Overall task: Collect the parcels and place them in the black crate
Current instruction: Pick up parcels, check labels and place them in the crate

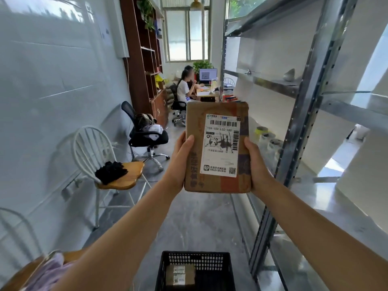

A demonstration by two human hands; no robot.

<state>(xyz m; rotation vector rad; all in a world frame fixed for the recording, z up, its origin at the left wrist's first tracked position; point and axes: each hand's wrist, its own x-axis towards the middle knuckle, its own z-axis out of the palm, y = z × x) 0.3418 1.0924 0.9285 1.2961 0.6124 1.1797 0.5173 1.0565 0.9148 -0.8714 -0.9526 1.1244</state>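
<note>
I hold a brown cardboard parcel [194, 156] with a white shipping label upright in front of me, at chest height. My left hand [179, 162] grips its left edge and my right hand [258, 164] grips its right edge. Below, at the bottom middle of the view, the black crate [212, 269] stands on the floor. A small brown parcel [180, 274] lies inside it.
A metal shelving rack [298, 131] runs along the right. White chairs with wooden seats [117, 177] and a black office chair [147, 135] line the left wall. Two people sit at a desk [206, 93] far ahead. Grey floor lies between.
</note>
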